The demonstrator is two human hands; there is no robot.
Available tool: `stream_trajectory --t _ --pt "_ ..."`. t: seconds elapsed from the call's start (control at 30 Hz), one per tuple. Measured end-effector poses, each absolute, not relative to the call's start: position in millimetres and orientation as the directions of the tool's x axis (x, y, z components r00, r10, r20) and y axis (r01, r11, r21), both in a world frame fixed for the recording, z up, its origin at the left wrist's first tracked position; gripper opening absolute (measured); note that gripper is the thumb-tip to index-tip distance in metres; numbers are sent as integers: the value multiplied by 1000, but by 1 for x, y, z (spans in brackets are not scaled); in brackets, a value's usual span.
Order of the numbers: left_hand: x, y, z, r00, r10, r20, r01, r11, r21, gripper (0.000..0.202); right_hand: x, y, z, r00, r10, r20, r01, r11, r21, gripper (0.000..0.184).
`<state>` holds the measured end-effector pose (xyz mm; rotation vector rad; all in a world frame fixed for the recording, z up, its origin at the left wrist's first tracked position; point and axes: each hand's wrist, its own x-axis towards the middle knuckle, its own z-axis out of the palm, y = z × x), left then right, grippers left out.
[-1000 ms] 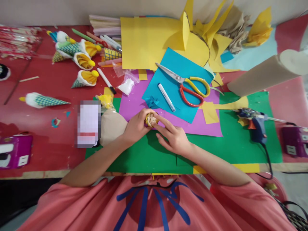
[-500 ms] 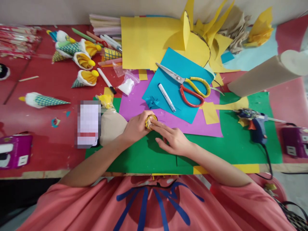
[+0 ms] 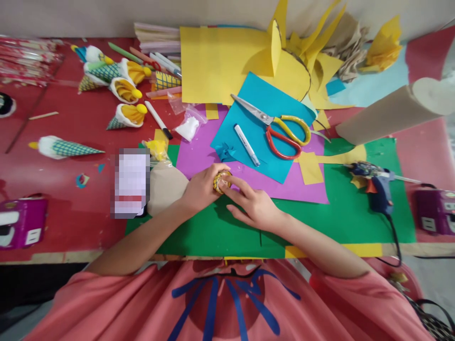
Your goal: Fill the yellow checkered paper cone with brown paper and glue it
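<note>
1. Cone (image 3: 221,181): held just above the edge where the purple sheet (image 3: 199,154) meets the green sheet (image 3: 341,218).
2. Left hand (image 3: 202,188): fingers clamped round the cone.
3. Right hand (image 3: 255,207): forefinger on the cone's open end, other fingers loosely apart.
4. At 12 o'clock, a blue star (image 3: 225,151) and a marker (image 3: 246,144) lie near.
5. At 3 o'clock, bare green runs to the glue gun (image 3: 378,189).
6. At 6 o'clock, the counter (image 3: 71,189) edge is near.

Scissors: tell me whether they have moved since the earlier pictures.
No. The scissors lie just as before on the blue sheet, blades pointing up-left, next to the white marker.
</note>
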<state>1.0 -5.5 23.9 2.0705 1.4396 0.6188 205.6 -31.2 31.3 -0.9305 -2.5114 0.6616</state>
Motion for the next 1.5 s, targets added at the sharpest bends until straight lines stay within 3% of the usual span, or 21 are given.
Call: stream_trajectory --t 0.43,0.77,0.93,1.17,1.3,1.5 --pt "6 -7 27 316 948 -18 719 -227 657 22 206 -30 33 -709 676 201 471 667 -578 44" --pt "4 -8 28 286 957 -53 721 -179 669 34 215 -23 31 -701 677 225 286 556 -780 46" --pt "3 -8 27 286 956 -57 733 -180 656 38 214 -23 30 -697 681 226 310 570 -761 42" --pt "3 -10 26 297 953 -61 723 -183 666 41 211 -27 29 -713 631 306 349 697 -626 42" --pt "3 -14 23 301 952 -54 639 -159 752 47 214 -26 28 -723 610 325 322 713 -623 40" --pt "4 -16 18 412 911 -17 270 -104 957 72 217 -21 26 -646 644 410 207 665 -718 38"
